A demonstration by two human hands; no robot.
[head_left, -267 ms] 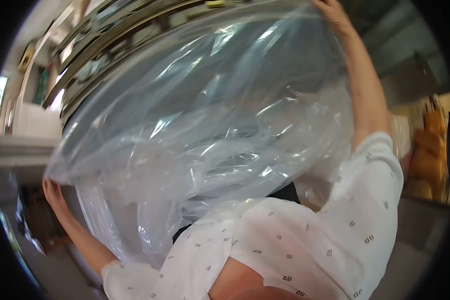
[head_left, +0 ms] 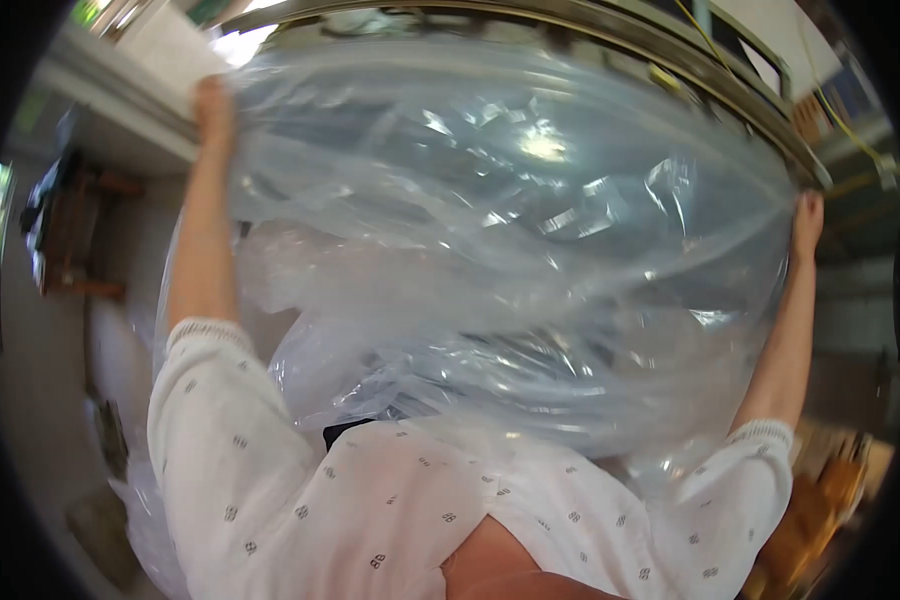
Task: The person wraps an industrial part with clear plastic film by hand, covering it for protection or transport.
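the fingers of the left hand (head_left: 215, 105) are closed on the far left corner of a clear plastic sheet (head_left: 530, 300); the hand is slightly blurred, so the separate fingers cannot be told apart. the fingers of the right hand (head_left: 809, 218) are curled into a fist about the sheet's right edge, nearer than the left hand. both arms are spread wide and reach away from the body.

the sheet is stretched between the two hands in front of the person. its far part is drawn fairly smooth, with bright reflections; its near part falls in loose, crumpled folds close to the waist. further clear plastic (head_left: 150, 530) hangs at the near left, beside the left sleeve.

the person wears a white shirt (head_left: 370, 510) with small dark motifs; a patch of black cloth (head_left: 348, 433) shows between its hem and the folds.

beyond the sheet, a long metal rail (head_left: 590, 28) crosses the far side, with a small yellow object (head_left: 664, 78) near it. a yellow cord (head_left: 848, 132) runs at the far right. a brown wooden stand (head_left: 95, 235) is at the left, and orange-brown objects (head_left: 810, 520) are at the near right.
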